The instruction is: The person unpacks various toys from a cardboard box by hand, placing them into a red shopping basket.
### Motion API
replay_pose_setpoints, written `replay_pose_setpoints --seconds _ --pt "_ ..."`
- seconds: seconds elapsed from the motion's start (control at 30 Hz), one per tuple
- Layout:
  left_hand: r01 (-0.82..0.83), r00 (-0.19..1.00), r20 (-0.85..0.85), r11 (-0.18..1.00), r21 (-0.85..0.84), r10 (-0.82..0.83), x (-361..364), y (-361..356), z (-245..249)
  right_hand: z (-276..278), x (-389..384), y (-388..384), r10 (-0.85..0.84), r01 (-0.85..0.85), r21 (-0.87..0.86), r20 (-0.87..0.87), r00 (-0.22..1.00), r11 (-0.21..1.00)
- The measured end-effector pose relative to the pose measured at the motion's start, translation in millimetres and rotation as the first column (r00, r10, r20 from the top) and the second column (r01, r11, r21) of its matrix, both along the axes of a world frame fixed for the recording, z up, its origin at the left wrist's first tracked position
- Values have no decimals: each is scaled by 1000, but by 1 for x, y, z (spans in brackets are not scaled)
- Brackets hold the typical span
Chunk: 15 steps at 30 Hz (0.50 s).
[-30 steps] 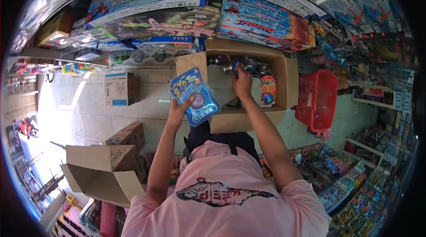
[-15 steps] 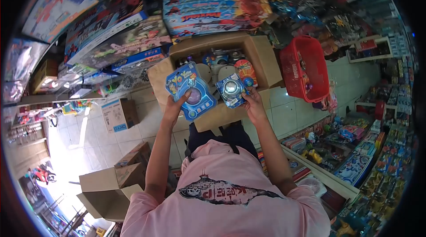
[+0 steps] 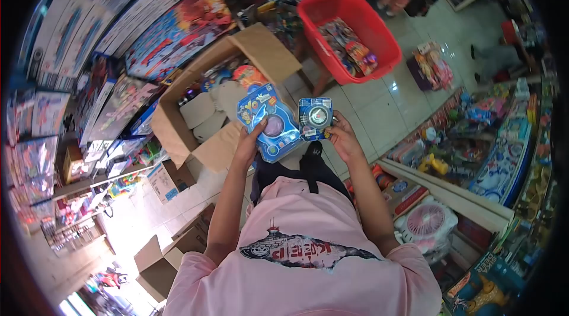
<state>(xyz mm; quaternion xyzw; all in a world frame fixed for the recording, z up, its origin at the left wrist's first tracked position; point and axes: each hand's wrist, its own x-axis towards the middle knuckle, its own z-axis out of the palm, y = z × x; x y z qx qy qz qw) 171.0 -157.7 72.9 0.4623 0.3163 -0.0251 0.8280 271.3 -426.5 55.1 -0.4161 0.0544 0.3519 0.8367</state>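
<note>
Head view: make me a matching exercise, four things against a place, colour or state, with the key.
1. plastic basket
2. carded yo-yo pack
3. cardboard box near the basket
4. smaller blister pack

A. in the right hand
B. red
C. flaps spread open
D. in the left hand

Pairs: 1-B, 2-D, 3-C, 4-A

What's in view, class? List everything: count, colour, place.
Larger pack: 1, blue, centre
Smaller pack: 1, blue, beside larger pack
Big carton: 1, brown, left of centre
Basket: 1, red, right of big carton
Printed carton: 1, white-blue, left
Other cartons: 1+, brown, lower left
Boxed toys: several, multicoloured, upper left
Packaged toys: many, multicoloured, right
Fan-like item: 1, pink-white, lower right
Floor: 1, pale, centre
Shirt: 1, pink, bottom
Left hand: 1, holding larger pack
Right hand: 1, holding smaller pack
</note>
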Motion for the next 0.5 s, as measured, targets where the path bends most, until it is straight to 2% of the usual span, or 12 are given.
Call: replay_pose_setpoints --seconds 0.1,0.27,0.33,0.43,0.5 --pt "18 1000 -16 998 -67 -19 22 -38 -6 0 5 -51 -44 43 34 1 999 998" --pt "134 991 -18 990 -43 -135 59 -78 -2 16 12 -105 -166 165 73 0 986 984" --pt "177 984 -12 984 -36 -178 74 -86 4 26 17 -115 -195 204 236 -64 979 950" --pt "209 976 -53 977 -32 -210 93 -91 8 20 27 -123 -252 270 292 -99 963 917" --pt "268 963 16 963 26 -269 106 -90 4 19 34 -122 -296 311 222 -102 950 924"
